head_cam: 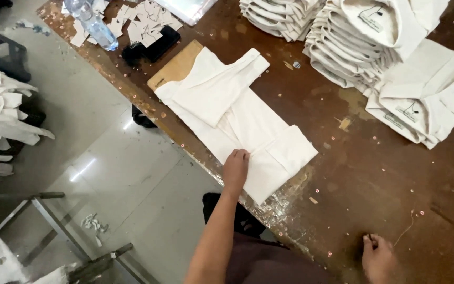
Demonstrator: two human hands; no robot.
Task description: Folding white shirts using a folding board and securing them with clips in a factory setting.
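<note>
I see a worn brown tabletop (353, 173) above a pale tiled floor (116, 158). My left hand (235, 169) presses flat, fingers together, on the folded cream shirt (237, 115), which stretches toward 12 o'clock. My right hand (378, 257) rests loosely curled at 4 o'clock, apart.

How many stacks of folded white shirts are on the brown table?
2: a tall stack near the top right, and a lower stack left of it at the top edge. More may be hidden outside the view.
</note>
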